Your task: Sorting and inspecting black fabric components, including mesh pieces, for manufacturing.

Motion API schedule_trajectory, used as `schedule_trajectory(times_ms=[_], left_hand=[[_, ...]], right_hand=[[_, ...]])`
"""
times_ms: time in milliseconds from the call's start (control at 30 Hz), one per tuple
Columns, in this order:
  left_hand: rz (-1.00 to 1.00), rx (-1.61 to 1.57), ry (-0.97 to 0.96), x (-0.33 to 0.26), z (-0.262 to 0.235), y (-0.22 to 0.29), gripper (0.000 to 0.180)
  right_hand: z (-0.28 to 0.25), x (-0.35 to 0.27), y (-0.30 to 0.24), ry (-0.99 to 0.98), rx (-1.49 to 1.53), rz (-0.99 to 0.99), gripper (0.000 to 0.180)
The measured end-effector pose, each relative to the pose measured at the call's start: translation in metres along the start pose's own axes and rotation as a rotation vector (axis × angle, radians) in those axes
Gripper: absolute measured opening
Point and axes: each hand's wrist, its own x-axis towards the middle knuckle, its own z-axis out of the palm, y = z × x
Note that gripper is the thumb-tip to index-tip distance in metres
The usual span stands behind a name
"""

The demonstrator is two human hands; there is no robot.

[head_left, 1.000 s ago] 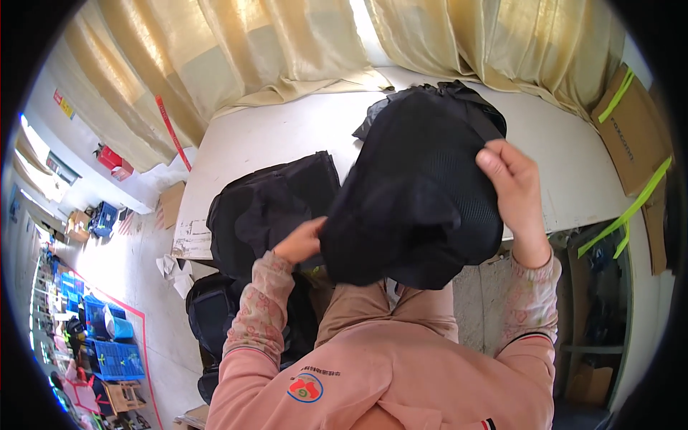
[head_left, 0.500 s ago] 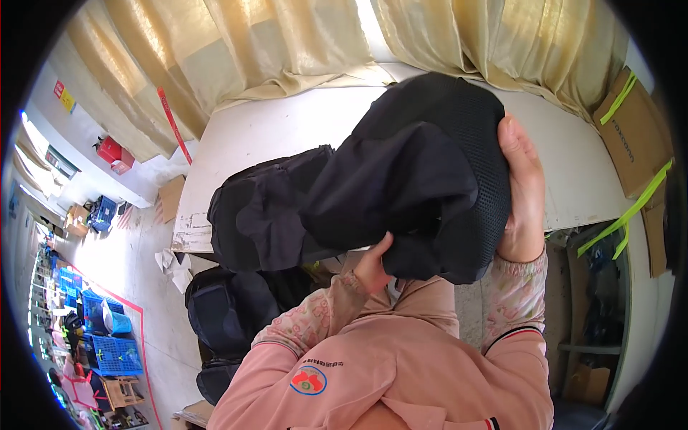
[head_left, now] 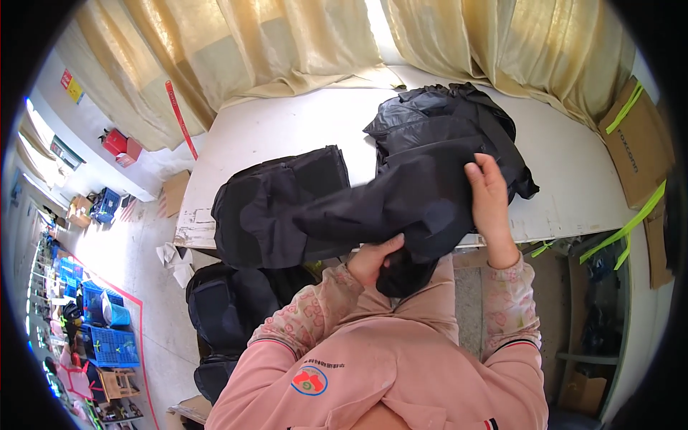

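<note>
A soft black fabric piece (head_left: 416, 208), perhaps part of a bag, is stretched between my hands over the table's near edge. My left hand (head_left: 374, 261) grips its lower edge, with the thumb on top and the fingers hidden underneath. At its right side, my right hand (head_left: 491, 201) holds the edge, its fingertips bent over the cloth. The piece's left end lies against a stack of black fabric pieces (head_left: 258, 208) on the table. Behind it is a crumpled pile of black fabric (head_left: 444, 118) with a shiny dark grey lining.
The white table (head_left: 287, 122) has a worn front edge. More black pieces (head_left: 229, 308) are stacked below it at left. Cardboard (head_left: 634, 143) with yellow-green straps leans at right, above a shelf (head_left: 588, 357). Beige curtains (head_left: 287, 43) hang behind; blue crates (head_left: 115, 347) stand far left.
The black piece has come down and towards me, its mesh side turned out of sight. My right hand has moved left and lower with it. The crumpled pile behind now shows.
</note>
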Motion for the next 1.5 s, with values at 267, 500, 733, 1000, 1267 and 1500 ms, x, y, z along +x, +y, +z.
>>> schedule_trajectory(times_ms=[267, 500, 733, 1000, 1267, 1500], left_hand=[[0.327, -0.021, 0.283, 0.006, -0.015, 0.002, 0.027], [0.33, -0.29, -0.298, -0.012, -0.016, 0.014, 0.059], [0.636, -0.383, -0.422, -0.044, -0.101, 0.131, 0.05], [0.813, 1.164, 0.219, -0.037, -0.091, 0.173, 0.051], [1.252, 1.839, -0.308, -0.029, 0.076, 0.229, 0.024], [1.105, 1.945, -0.059, -0.035, 0.065, 0.28, 0.028]], right_hand=[[-0.023, 0.007, -0.01, 0.085, 0.284, 0.093, 0.019], [0.03, -0.02, 0.046, -0.08, -0.381, -0.068, 0.022], [-0.07, -0.003, 0.141, 0.019, -0.472, 0.038, 0.018], [-0.052, 0.03, -0.044, -0.222, -0.173, -0.223, 0.017], [0.009, 0.022, -0.11, -0.545, -0.421, -0.643, 0.023], [-0.08, 0.03, -0.046, -0.113, -0.853, -0.728, 0.018]])
